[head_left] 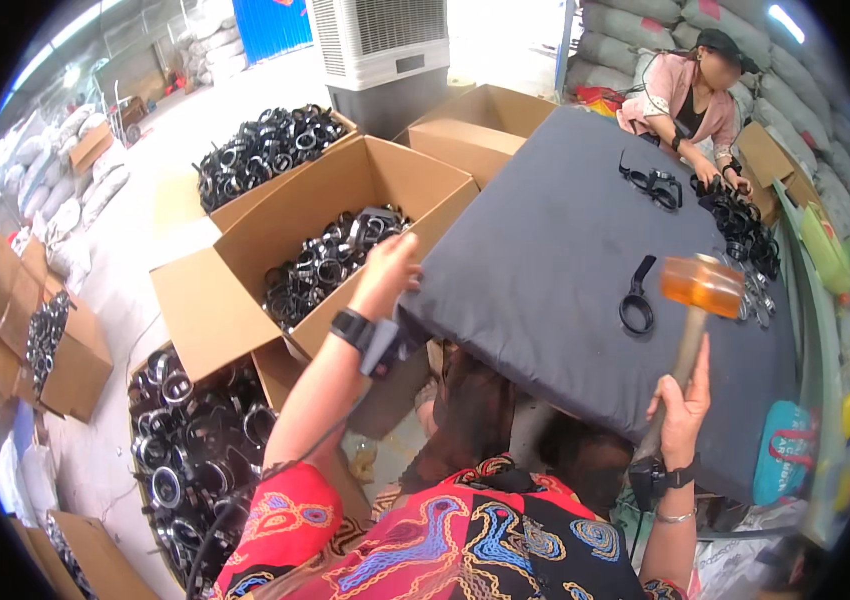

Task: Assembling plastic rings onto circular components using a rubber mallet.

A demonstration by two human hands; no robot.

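Note:
My right hand (pixel 680 405) is wrapped round the wooden handle of a mallet (pixel 702 285). Its translucent amber head is raised above the right part of the grey padded table (pixel 535 260). Just left of the mallet head, a black ring with a straight stem (pixel 636 308) lies on the table. My left hand (pixel 385 275) is off the table's left corner, fingers stretched out and nothing visible in them. Beneath and beyond it stands an open cardboard box (pixel 245 290) partly filled with black ring parts (pixel 330 260).
Across the table a co-worker (pixel 690 100) handles a pile of black parts (pixel 740 225). More black parts (pixel 653 185) lie nearer the table's far edge. Boxes of black rings (pixel 270 145) stand left, with another (pixel 195 450) beside my left arm. A teal bag (pixel 783 455) sits at the right edge.

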